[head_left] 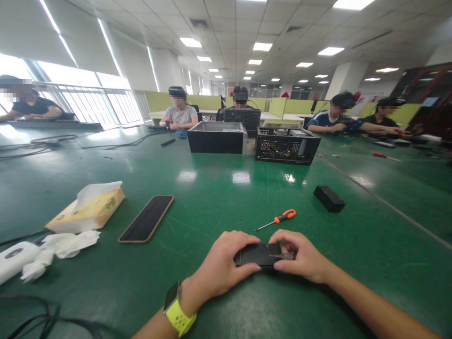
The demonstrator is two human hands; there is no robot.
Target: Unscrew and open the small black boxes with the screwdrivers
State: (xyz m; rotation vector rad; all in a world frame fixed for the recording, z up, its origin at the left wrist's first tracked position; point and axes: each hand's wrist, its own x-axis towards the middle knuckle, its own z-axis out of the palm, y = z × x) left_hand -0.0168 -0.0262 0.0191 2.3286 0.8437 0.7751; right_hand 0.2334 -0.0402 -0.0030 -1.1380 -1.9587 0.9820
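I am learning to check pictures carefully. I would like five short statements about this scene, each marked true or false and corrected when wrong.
1. The left hand and the right hand both hold one flat black thing. True.
2. The watch is worn on the right wrist. False: the watch is on the left wrist.
3. The near screwdriver lies on the green table. True.
4. The phone lies to the right of both hands. False: the phone lies to their left.
5. The tissue pack has a tissue sticking out of its top. True.
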